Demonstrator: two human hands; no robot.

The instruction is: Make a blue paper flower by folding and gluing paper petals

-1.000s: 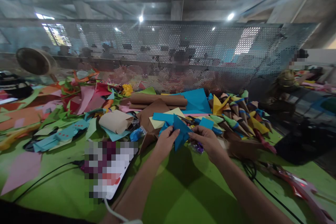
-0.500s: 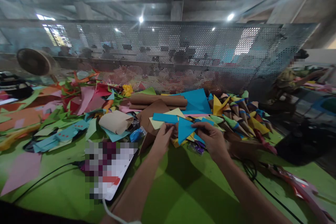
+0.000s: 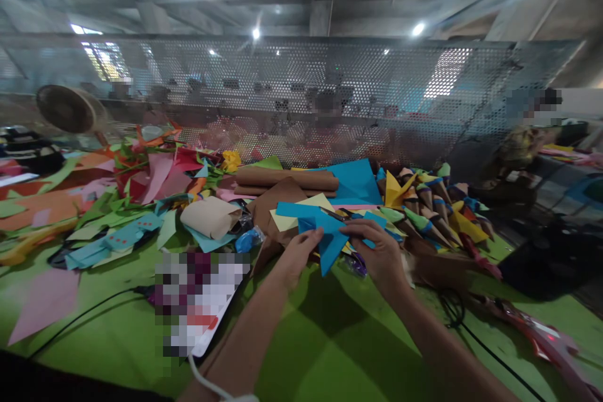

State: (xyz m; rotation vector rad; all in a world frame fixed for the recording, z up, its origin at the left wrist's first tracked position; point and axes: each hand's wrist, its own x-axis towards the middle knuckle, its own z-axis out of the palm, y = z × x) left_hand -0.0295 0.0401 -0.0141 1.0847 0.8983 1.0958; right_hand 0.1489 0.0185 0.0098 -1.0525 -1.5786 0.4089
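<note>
Both of my hands hold one folded piece of blue paper (image 3: 330, 242) just above the green table (image 3: 330, 352). My left hand (image 3: 298, 257) pinches its left edge with thumb and fingers closed. My right hand (image 3: 380, 254) grips its right side, fingers curled over the fold. The paper's point hangs down between the hands. Right behind it lie a pale yellow sheet (image 3: 287, 217) and brown paper (image 3: 277, 195).
Several paper cones (image 3: 431, 204) are piled at the right. Brown paper rolls (image 3: 285, 177), a blue sheet (image 3: 353, 179) and many coloured scraps (image 3: 117, 201) cover the left. A pixelated device (image 3: 200, 298) with a white cable lies near me. A perforated metal screen (image 3: 301, 94) backs the table.
The blue paper has been turned and refolded between my hands, from a crumpled shape to a flat downward-pointing triangle. Both hands stayed in nearly the same spot.
</note>
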